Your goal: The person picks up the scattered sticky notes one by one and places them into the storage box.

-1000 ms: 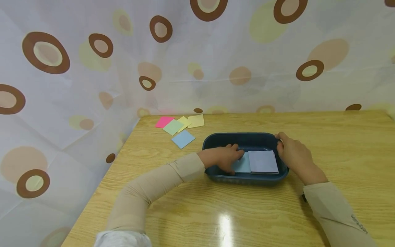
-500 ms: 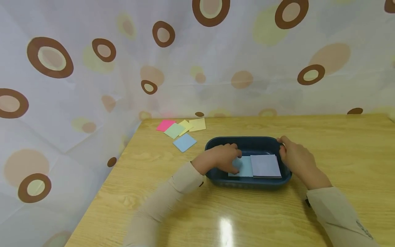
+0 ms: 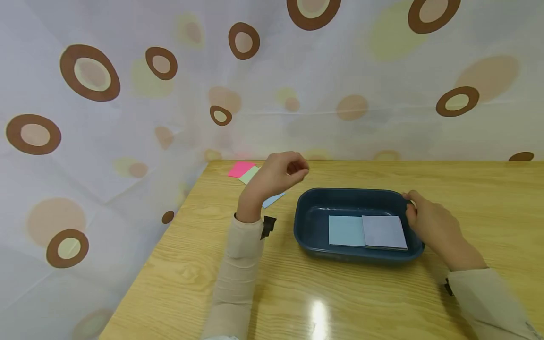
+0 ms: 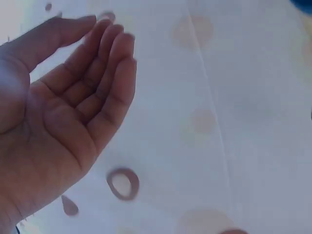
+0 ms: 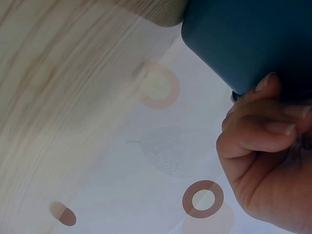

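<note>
My left hand (image 3: 274, 177) is raised over the table, left of a dark blue plastic bin (image 3: 325, 255). Its fingers bend loosely toward the thumb, and the left wrist view shows the palm (image 4: 44, 131) with nothing in it. At the bin's right end my right hand (image 3: 437, 229) grips the rim; the right wrist view has its curled fingers (image 5: 256, 134) against the bin wall (image 5: 234, 44). Inside the bin lie a light blue note pad (image 3: 346, 231) and a pale lavender note pad (image 3: 384, 232), side by side with edges meeting.
Behind the left hand, pink (image 3: 241, 169), green (image 3: 248, 175) and blue (image 3: 273, 199) sticky notes lie on the wooden table (image 3: 178, 264), partly covered by that hand. A white curtain with brown rings (image 3: 244, 41) hangs along the back and left edges.
The left hand has left the light blue pad, lifting out of the bin up and to the left. The right hand keeps its grip on the rim. The head view has shifted slightly.
</note>
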Demonstrator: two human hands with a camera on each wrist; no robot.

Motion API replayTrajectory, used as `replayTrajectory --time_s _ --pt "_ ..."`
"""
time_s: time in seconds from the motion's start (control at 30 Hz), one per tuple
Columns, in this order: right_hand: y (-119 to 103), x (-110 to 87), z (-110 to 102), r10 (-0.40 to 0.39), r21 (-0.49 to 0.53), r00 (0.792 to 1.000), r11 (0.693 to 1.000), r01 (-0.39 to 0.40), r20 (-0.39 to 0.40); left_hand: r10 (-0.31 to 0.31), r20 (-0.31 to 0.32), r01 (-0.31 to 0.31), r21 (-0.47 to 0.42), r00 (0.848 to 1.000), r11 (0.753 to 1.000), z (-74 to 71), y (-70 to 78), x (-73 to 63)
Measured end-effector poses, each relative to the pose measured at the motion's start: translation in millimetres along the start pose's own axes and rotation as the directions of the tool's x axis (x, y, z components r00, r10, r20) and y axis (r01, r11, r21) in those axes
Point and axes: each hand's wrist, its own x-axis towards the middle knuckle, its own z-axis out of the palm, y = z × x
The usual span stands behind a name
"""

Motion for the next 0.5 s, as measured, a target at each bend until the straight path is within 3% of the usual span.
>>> replayTrajectory --time_s 0.1,0.2,0.33,0.5 --pt "1 0.0 0 -0.01 -0.008 1.0 1.0 0.01 -0.001 -0.113 -0.063 0.114 0.005 0.992 0.993 -10.5 -21.0 -0.6" --pt "1 -0.4 -2 -0.015 -0.012 1.0 1.0 0.015 -0.002 -0.26 -0.047 0.262 0.044 0.964 0.964 -13.9 -42.8 1.4" --pt "1 -2.9 -3 -0.023 -0.016 1.0 1.0 0.023 -0.015 -0.439 0.033 0.428 0.164 0.898 0.889 -9.1 -67.5 6.8" --pt "-2 -1.7 1 -0.035 -0.01 0.999 0.999 0.035 -0.016 -0.607 0.092 0.566 0.275 0.789 0.777 0.5 -93.4 6.5"
